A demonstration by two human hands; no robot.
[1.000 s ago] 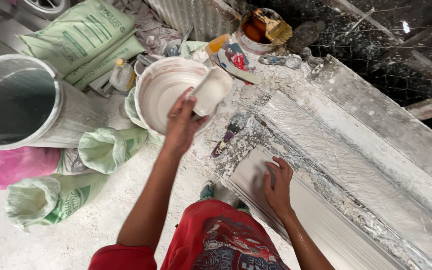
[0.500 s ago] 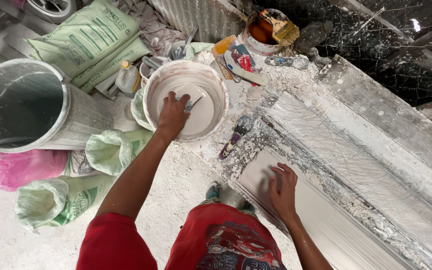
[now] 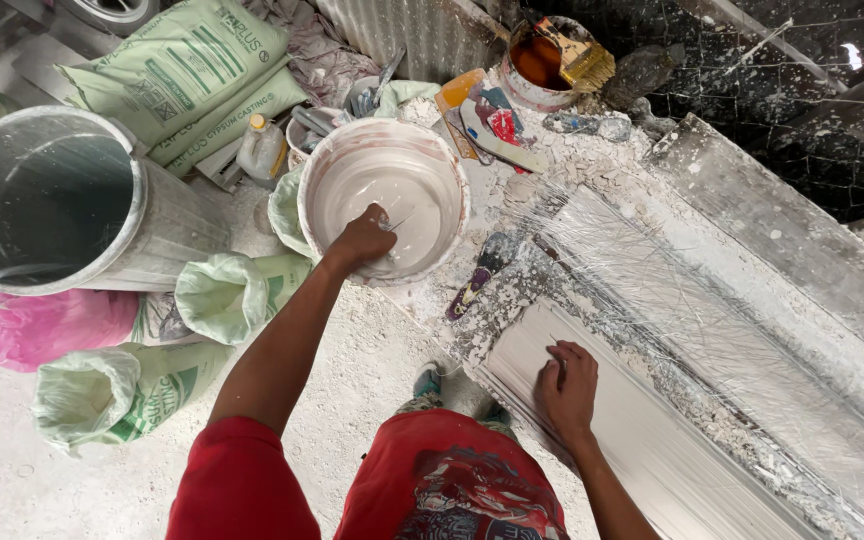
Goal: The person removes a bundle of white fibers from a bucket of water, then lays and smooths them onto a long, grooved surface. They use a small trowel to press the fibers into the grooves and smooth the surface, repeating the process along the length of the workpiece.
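One hand (image 3: 360, 240) inside white bucket (image 3: 324, 180), plaster below

Left hand (image 3: 362, 240) has dipped into the bucket (image 3: 324, 170).

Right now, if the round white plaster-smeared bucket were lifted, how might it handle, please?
The round white plaster-smeared bucket probably feels heavy, since white mix covers its bottom. Its wet-looking coated walls may be slippery. The left hand reaches inside, so pushing it could slosh the mix.

Two buckets (image 3: 384, 195); two hands (image 3: 360, 240)
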